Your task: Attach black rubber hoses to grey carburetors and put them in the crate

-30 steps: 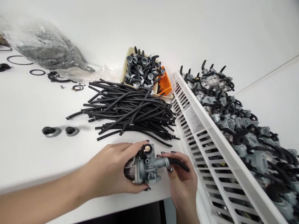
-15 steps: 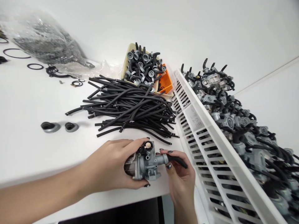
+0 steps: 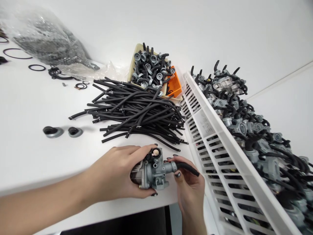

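Observation:
A grey metal carburetor (image 3: pixel 156 173) is held above the front edge of the white table. My left hand (image 3: pixel 122 169) is wrapped round its left end, thumb and fingers on opposite sides. From its right end sticks a round cap with a bent black rubber tube (image 3: pixel 187 168). The fingertips of my right hand (image 3: pixel 189 186) are closed round that cap, and the tube lies across the palm side of the fingers. Part of the cap is hidden by the fingers.
Black hoses (image 3: pixel 139 111) lie piled beyond my hands. A cream bin (image 3: pixel 132 62) of capped tubes and an orange basket (image 3: pixel 174 85) stand behind. At right, a white crate (image 3: pixel 215 143) holds many carburetors. Two caps (image 3: pixel 52 132), rings (image 3: pixel 36 68) and a plastic bag (image 3: pixel 49 42) are at left.
The black tube and cap on the carburetor have shifted slightly right and turned a little. My right fingers have moved slightly around the cap. My left hand keeps its hold.

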{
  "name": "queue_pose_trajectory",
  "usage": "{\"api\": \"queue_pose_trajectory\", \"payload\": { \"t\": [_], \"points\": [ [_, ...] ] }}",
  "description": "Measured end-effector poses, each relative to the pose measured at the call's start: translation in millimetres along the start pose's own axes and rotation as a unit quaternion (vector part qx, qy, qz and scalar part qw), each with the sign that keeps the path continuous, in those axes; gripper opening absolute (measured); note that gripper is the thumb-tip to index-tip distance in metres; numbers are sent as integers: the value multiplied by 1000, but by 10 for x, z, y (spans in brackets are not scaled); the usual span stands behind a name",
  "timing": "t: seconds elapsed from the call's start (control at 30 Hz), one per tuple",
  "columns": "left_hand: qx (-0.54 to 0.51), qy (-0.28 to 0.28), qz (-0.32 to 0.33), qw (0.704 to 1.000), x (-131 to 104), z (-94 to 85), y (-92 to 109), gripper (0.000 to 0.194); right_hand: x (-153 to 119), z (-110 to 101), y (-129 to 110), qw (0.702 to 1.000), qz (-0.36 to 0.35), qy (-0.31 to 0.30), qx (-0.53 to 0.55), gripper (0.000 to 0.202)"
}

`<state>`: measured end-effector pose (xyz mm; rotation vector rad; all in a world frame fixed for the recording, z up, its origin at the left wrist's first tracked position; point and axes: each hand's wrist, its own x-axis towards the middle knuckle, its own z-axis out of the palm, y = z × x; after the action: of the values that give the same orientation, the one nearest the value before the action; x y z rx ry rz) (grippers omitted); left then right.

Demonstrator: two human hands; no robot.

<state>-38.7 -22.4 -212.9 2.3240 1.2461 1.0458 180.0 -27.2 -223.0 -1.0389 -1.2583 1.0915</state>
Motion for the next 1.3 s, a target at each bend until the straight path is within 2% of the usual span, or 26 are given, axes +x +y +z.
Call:
{"api": "queue_pose_trajectory", "payload": {
  "t": [0.17,0.37,0.53,0.63,0.83,1.07,1.3],
  "points": [
    [-3,4,-4,1000,-18,9,2,76,28,-37,45,1000,-24,-19,-6,20],
    [-4,-4,-5,1000,-28,-10,6,77,22,29,-32,1000,5,13,2,13],
    [4,2,-3,1000,-20,-1,-1,77,49,2,5,1000,-12,-9,-1,15],
    [7,11,11,1000,-19,14,-9,77,60,0,19,1000,-2,-8,8,17],
    [16,27,36,999,-22,18,-10,75,79,7,18,998,19,-44,47,17],
    [41,12,53,998,-22,-15,11,75,52,55,0,999,38,21,-24,29],
    [34,9,51,998,-15,-18,24,73,71,75,-27,998,29,4,-53,25]
  ]
}}
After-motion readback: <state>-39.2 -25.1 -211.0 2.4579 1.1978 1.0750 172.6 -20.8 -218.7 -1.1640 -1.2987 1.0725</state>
